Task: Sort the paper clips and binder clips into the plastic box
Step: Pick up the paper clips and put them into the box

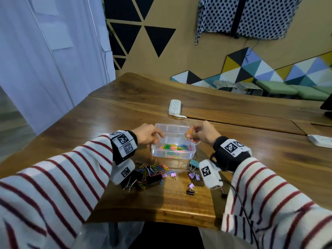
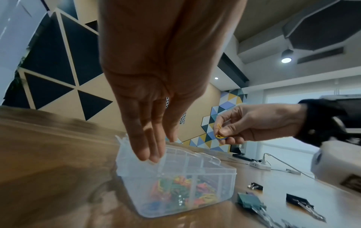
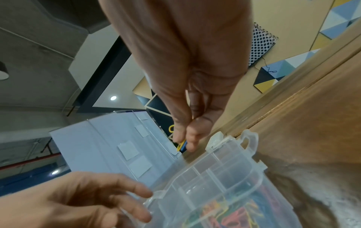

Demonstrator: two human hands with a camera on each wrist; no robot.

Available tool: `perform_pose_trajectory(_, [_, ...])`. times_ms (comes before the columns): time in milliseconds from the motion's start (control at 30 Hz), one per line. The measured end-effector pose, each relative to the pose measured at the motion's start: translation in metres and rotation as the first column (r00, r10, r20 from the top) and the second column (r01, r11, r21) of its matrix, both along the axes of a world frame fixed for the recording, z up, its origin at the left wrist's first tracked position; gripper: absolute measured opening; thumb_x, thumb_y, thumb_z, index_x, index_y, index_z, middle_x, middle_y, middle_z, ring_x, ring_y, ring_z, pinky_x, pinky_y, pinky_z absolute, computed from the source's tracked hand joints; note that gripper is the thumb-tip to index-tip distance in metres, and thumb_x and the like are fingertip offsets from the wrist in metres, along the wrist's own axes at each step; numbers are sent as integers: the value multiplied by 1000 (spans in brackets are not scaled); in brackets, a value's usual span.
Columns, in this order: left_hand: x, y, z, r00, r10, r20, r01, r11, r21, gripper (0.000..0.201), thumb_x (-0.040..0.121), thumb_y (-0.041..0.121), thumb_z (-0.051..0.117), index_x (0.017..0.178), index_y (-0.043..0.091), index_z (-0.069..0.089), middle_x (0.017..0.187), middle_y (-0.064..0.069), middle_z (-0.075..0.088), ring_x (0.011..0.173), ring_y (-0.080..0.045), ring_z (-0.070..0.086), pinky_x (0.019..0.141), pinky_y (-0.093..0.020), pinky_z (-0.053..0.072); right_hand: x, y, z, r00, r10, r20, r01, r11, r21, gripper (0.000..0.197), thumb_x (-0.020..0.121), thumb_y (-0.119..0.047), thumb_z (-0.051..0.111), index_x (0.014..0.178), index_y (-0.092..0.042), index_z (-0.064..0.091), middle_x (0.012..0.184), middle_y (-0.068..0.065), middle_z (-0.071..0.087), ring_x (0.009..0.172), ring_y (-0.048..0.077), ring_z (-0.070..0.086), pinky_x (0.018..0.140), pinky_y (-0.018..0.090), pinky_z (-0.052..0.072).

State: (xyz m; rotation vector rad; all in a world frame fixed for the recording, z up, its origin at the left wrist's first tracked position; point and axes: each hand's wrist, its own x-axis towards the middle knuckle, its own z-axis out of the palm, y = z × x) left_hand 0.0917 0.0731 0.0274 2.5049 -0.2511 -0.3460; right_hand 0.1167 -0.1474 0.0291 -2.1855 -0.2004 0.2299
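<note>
A clear plastic box [image 1: 156,151] [image 2: 224,185] [image 3: 244,177] stands open on the wooden table, its near compartments filled with several coloured paper clips [image 1: 172,147]. My right hand [image 1: 199,133] [image 2: 230,132] [image 3: 187,138] hovers over the box's right side and pinches yellow and blue paper clips [image 1: 188,135] [image 3: 182,145]. My left hand [image 1: 149,134] [image 2: 154,148] [image 3: 109,199] is at the box's left rim with fingers straight and relaxed, holding nothing. In front of the box lies a pile of paper clips [image 1: 152,168] and black binder clips [image 1: 152,178].
Purple binder clips [image 1: 194,176] and a teal one [image 1: 195,163] lie on the table at the front right. A white power strip [image 1: 175,106] sits behind the box. A white object [image 1: 319,140] lies at the far right edge.
</note>
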Motion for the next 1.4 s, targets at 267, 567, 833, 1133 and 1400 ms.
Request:
perform_pose_trajectory(267, [-35,23,1,989,-87,117,78,994,79,26,92,2,42,96,6,67,82,-2,65,68,-7,60,56,-10,49,-20,24,-4,947,241,211,-95,840,-534,24,87,3,48,92,-8,69,95,9,70,87,21,67,87,34,54])
perform_pose_trajectory(567, [-37,13,-25,974,-217,-64,219,832,509,39,77,20,71,112,8,57,118,-10,57,111,-23,52,88,-33,43,-62,71,-32,881,472,20,-320,628,-709,24,88,-22,55,106,-7,60,110,17,61,104,31,57,85,35,46])
perform_pose_trajectory(833, [-33,8,-30,978,-206,-25,190,840,508,34,81,14,66,113,4,58,120,-14,60,112,-25,55,73,-26,39,-61,85,-42,886,464,17,-279,561,-780,32,87,-14,57,116,-1,53,118,19,58,112,34,55,90,42,47])
perform_pose_trajectory(1133, [-29,26,-26,979,-199,-48,204,939,276,20,81,12,65,101,12,69,97,1,64,95,-14,59,84,-27,47,-60,72,-39,904,426,20,-313,694,-648,6,87,-14,52,91,-14,56,105,14,61,97,26,57,82,35,47])
perform_pose_trajectory(1400, [-22,34,-11,982,-161,-99,166,985,38,18,82,4,64,99,10,66,71,11,61,53,16,55,59,-4,41,-55,31,-25,955,294,45,-263,905,-335,32,87,7,47,68,-19,49,63,-4,61,46,-4,56,49,9,45])
